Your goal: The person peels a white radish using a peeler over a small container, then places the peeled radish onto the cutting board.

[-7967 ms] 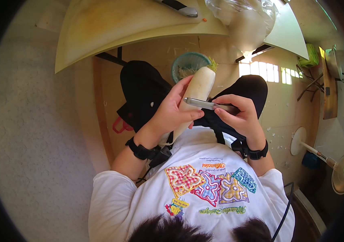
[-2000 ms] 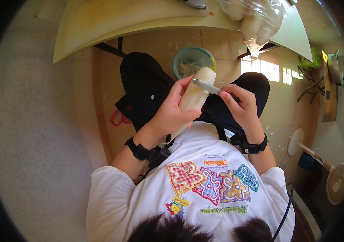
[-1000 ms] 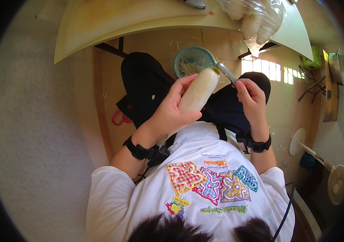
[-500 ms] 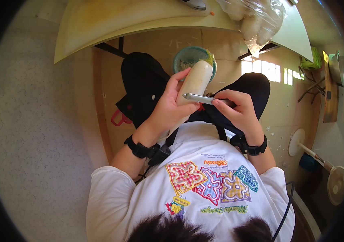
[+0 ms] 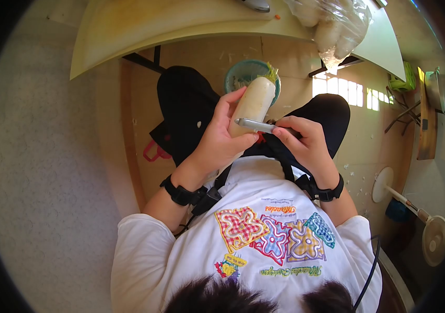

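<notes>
My left hand is wrapped round a thick white radish, which is tilted with its green leafy end pointing up and away from me. In my right hand is a silver peeler, its head lying over the lower part of the radish, close to my left thumb. Beyond the radish, on the floor between my knees, stands a teal basin with pale scraps in it, partly hidden by the radish.
A table spans the top, bearing a plastic bag of white radishes and a metal tool. Pink handles show at floor level left of my legs. A fan and a folding rack stand at right.
The peeler and my right hand have shifted very slightly toward the left. My left hand still holds the radish in nearly the same place.
</notes>
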The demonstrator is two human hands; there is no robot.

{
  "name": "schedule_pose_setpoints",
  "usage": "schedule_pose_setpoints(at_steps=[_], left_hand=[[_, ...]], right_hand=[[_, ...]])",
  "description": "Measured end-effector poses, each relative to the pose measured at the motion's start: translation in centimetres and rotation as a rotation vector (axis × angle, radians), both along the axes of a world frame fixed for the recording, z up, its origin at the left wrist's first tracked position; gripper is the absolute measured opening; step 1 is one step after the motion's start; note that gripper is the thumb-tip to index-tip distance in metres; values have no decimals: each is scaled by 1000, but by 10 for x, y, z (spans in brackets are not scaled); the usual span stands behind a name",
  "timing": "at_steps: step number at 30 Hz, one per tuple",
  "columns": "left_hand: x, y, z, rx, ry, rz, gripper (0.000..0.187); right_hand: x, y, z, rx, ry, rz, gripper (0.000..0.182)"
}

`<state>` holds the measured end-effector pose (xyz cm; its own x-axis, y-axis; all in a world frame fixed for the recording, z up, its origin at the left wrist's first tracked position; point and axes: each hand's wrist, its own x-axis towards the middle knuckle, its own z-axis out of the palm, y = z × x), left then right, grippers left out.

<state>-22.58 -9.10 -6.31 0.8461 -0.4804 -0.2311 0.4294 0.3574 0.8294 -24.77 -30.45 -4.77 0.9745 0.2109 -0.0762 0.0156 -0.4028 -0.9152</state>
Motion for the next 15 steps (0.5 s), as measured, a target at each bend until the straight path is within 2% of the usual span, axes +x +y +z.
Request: schedule_pose_setpoints(at_steps=[15], left_hand=[[-2, -1, 6, 83, 43, -38, 79]], right_hand=[[2, -4, -5, 4, -41, -88, 15]])
